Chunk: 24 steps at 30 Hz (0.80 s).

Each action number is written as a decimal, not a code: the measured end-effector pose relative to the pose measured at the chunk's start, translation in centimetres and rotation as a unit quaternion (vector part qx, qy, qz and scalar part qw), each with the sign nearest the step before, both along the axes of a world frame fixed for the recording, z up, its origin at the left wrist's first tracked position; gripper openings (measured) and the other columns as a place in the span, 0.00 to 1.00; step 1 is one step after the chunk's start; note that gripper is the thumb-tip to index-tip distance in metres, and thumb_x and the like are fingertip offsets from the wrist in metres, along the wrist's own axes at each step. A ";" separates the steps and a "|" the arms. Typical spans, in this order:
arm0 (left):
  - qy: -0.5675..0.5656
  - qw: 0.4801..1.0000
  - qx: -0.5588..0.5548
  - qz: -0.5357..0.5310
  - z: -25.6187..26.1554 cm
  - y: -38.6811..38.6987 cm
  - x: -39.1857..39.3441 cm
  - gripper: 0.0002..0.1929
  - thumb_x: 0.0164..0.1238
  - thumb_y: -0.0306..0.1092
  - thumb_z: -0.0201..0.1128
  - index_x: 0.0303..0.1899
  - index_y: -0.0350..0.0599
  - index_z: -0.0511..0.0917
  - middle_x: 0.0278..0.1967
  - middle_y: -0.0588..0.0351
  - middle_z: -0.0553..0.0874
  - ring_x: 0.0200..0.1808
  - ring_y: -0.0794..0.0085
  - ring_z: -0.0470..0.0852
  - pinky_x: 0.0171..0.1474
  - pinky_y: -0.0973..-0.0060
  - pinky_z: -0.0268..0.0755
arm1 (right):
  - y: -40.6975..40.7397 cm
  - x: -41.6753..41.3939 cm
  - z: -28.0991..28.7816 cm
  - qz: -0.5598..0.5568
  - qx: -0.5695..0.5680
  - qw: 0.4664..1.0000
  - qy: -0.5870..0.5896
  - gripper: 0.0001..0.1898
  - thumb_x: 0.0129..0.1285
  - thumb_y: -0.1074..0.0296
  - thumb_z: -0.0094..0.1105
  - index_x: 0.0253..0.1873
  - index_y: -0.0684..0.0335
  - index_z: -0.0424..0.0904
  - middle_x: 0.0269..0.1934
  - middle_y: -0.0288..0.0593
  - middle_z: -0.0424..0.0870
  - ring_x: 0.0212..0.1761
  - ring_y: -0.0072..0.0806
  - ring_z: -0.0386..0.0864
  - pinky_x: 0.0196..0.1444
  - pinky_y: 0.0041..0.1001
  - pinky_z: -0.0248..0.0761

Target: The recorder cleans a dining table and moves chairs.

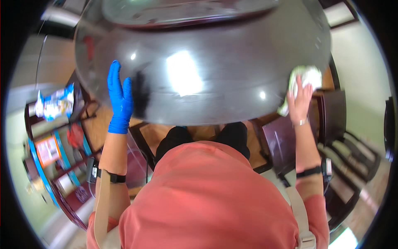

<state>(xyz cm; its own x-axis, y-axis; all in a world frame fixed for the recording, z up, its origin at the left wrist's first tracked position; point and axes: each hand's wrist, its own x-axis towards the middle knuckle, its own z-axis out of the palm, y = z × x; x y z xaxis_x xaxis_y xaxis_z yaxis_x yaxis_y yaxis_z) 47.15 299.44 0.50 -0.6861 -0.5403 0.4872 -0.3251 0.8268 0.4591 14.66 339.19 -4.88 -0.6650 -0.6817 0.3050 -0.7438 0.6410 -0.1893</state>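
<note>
A large round, glossy dark tabletop (217,102) fills the upper middle of the view, with bright light reflected in it. On its far part rests a raised round board, perhaps a turntable (192,15), cut off by the top of the picture. My left hand (120,93), in a blue glove, is over the tabletop's left near edge, fingers pointing away and holding nothing. At the right edge my bare right hand (300,99) lies with spread fingers on a white and green cloth (306,76), pressing it against the tabletop.
Dark wooden chairs (334,118) stand at the right, one close to the table's edge. On the left, a blue and white plastic package (57,104) lies on dark wooden furniture with shelves, and a red bag-like item (75,135) is below it. My legs are under the table's near edge.
</note>
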 end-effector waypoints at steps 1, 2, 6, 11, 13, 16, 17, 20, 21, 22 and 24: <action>0.001 0.999 -0.002 0.039 -0.6 -0.1 3.3 0.24 0.65 0.28 0.50 0.63 0.37 0.60 0.64 0.46 0.62 0.66 0.58 0.60 0.66 0.66 0.50 | -0.6 2.3 0.1 0.068 -0.001 0.998 -0.002 0.38 0.57 0.46 0.49 0.68 0.62 0.53 0.56 0.75 0.61 0.63 0.66 0.53 0.68 0.49 0.37; 0.030 0.995 0.019 0.097 -1.3 -0.1 6.3 0.24 0.66 0.29 0.50 0.63 0.37 0.59 0.64 0.47 0.62 0.65 0.59 0.60 0.66 0.67 0.51 | -1.3 4.9 0.4 0.097 0.021 0.995 0.008 0.40 0.56 0.43 0.47 0.67 0.65 0.53 0.55 0.75 0.61 0.62 0.67 0.53 0.67 0.51 0.38; 0.072 0.965 0.062 0.246 -2.9 0.3 15.3 0.24 0.67 0.29 0.49 0.64 0.38 0.58 0.64 0.49 0.63 0.65 0.61 0.61 0.66 0.67 0.52 | -7.2 12.6 2.8 0.277 0.075 0.958 -0.030 0.44 0.47 0.49 0.62 0.65 0.69 0.54 0.55 0.72 0.62 0.59 0.67 0.57 0.65 0.57 0.41; 0.151 0.928 0.126 0.317 -5.1 3.9 20.0 0.24 0.67 0.28 0.49 0.64 0.38 0.58 0.64 0.48 0.62 0.65 0.61 0.62 0.65 0.68 0.53 | -14.4 17.9 4.2 0.458 0.215 0.862 -0.023 0.44 0.48 0.45 0.63 0.64 0.67 0.56 0.46 0.73 0.69 0.55 0.66 0.63 0.65 0.57 0.42; 0.154 0.915 0.134 0.349 -6.4 5.1 21.8 0.24 0.67 0.27 0.50 0.64 0.38 0.58 0.64 0.48 0.62 0.65 0.61 0.61 0.65 0.68 0.53 | -18.7 20.5 4.5 0.544 0.218 0.810 -0.022 0.38 0.51 0.49 0.61 0.64 0.61 0.59 0.40 0.67 0.73 0.51 0.58 0.68 0.64 0.55 0.46; 0.198 0.891 0.196 0.358 -8.0 7.2 23.1 0.24 0.66 0.26 0.51 0.63 0.37 0.59 0.63 0.47 0.63 0.64 0.60 0.63 0.65 0.68 0.53 | -27.1 25.9 6.0 0.636 0.231 0.736 -0.002 0.33 0.49 0.62 0.60 0.63 0.57 0.63 0.36 0.50 0.71 0.48 0.47 0.67 0.64 0.51 0.48; 0.210 0.876 0.209 0.381 -8.6 8.2 23.7 0.24 0.66 0.26 0.51 0.63 0.37 0.59 0.63 0.47 0.63 0.64 0.60 0.63 0.65 0.68 0.53 | -29.7 27.9 6.1 0.649 0.231 0.725 0.008 0.29 0.51 0.66 0.56 0.61 0.57 0.66 0.38 0.49 0.70 0.49 0.46 0.66 0.65 0.50 0.47; 0.131 0.863 0.233 0.429 -10.3 11.1 26.7 0.24 0.65 0.27 0.53 0.62 0.38 0.61 0.61 0.47 0.67 0.63 0.60 0.65 0.64 0.70 0.55 | -39.2 33.4 3.2 0.668 0.120 0.730 0.081 0.19 0.57 0.67 0.48 0.55 0.56 0.74 0.57 0.50 0.68 0.67 0.50 0.54 0.67 0.49 0.43; 0.147 0.851 0.240 0.442 -10.5 11.7 27.1 0.24 0.64 0.28 0.54 0.62 0.40 0.61 0.60 0.48 0.68 0.61 0.62 0.67 0.64 0.70 0.56 | -43.2 34.7 2.0 0.649 0.078 0.749 0.107 0.19 0.58 0.67 0.47 0.56 0.54 0.73 0.60 0.51 0.65 0.67 0.49 0.53 0.67 0.49 0.43; 0.177 0.830 0.272 0.453 -11.0 12.4 27.5 0.24 0.64 0.28 0.54 0.62 0.40 0.61 0.60 0.49 0.68 0.61 0.64 0.67 0.63 0.71 0.56 | -47.6 35.9 1.7 0.614 0.097 0.765 0.167 0.32 0.45 0.68 0.63 0.60 0.55 0.67 0.62 0.52 0.61 0.68 0.49 0.51 0.68 0.43 0.44; 0.219 0.800 0.311 0.463 -11.1 12.4 27.0 0.25 0.64 0.27 0.54 0.63 0.42 0.61 0.58 0.52 0.69 0.59 0.67 0.68 0.63 0.72 0.57 | -57.5 36.2 2.0 0.528 0.109 0.822 0.182 0.40 0.52 0.63 0.56 0.69 0.60 0.47 0.64 0.62 0.56 0.68 0.49 0.52 0.69 0.40 0.44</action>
